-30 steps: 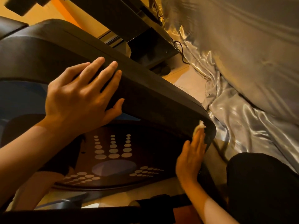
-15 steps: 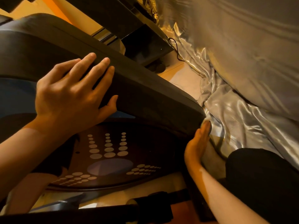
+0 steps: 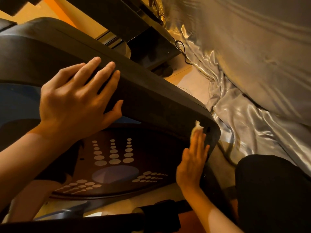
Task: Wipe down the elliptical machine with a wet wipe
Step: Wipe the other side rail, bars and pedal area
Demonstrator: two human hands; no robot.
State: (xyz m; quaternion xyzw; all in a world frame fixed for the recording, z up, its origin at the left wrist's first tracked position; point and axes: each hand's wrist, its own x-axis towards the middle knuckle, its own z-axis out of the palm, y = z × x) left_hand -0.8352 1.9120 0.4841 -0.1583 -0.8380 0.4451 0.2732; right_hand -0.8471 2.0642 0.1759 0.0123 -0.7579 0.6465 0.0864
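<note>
Straight fingers of the right hand [image 3: 193, 162] are pressed on the wet wipe [image 3: 197, 127], held against the rounded end of the elliptical machine [image 3: 151, 101]. Higher up, the left hand [image 3: 72, 101] is spread flat on its housing. Silvery cloth [image 3: 252, 64] is draped beyond.

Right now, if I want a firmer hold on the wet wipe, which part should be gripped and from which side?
Probably the white tuft of the wet wipe poking out past the fingertips of the right hand. The rest is hidden, pressed under straight fingers against the dark housing, so only that end is free. Come from above, along the housing's face, and pinch.
</note>
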